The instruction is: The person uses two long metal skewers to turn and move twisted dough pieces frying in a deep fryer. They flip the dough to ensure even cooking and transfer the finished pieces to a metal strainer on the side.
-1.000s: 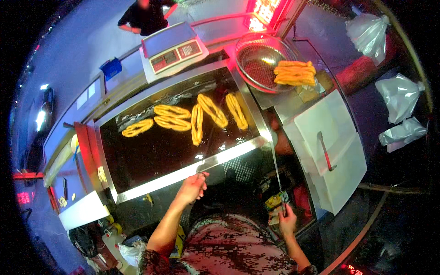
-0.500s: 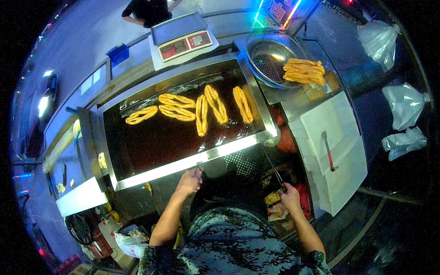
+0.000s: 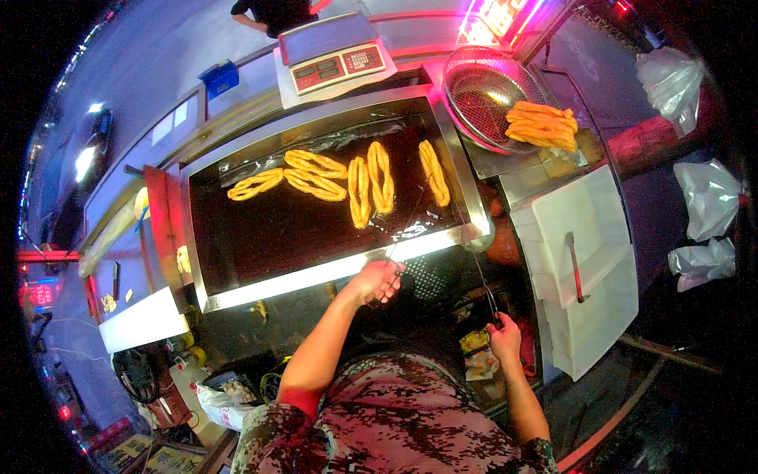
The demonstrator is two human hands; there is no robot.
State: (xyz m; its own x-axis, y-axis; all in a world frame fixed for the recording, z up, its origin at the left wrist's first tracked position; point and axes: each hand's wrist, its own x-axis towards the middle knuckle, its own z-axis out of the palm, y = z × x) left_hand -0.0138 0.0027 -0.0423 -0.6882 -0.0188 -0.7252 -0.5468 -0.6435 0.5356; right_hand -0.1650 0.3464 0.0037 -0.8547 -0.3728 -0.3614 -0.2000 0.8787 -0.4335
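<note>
Several golden fried dough sticks [image 3: 359, 193] float in dark oil in a wide rectangular fryer [image 3: 292, 282]. At the fryer's front edge my left hand [image 3: 377, 283] is closed around a thin metal rod [image 3: 395, 249], which reaches over the rim toward the oil. My right hand [image 3: 504, 338], lower and to the right, grips the dark handle of another thin metal rod [image 3: 483, 278]. That rod points up to the fryer's right front corner, near a lone dough stick [image 3: 434, 174]. The rods' tips are too faint to make out.
Behind the fryer's right end, browned dough sticks [image 3: 542, 126] rest at the edge of a wire basket [image 3: 482, 134]. White bins [image 3: 580, 229] on the right carry a red-handled tool [image 3: 575, 268]. A scale [image 3: 335, 63] stands at the back, near a person [image 3: 276, 14].
My left hand has moved right and closer to the fryer rim. A middle dough stick now stands straighter beside its neighbour. The sign light has turned from blue-green to pink-red.
</note>
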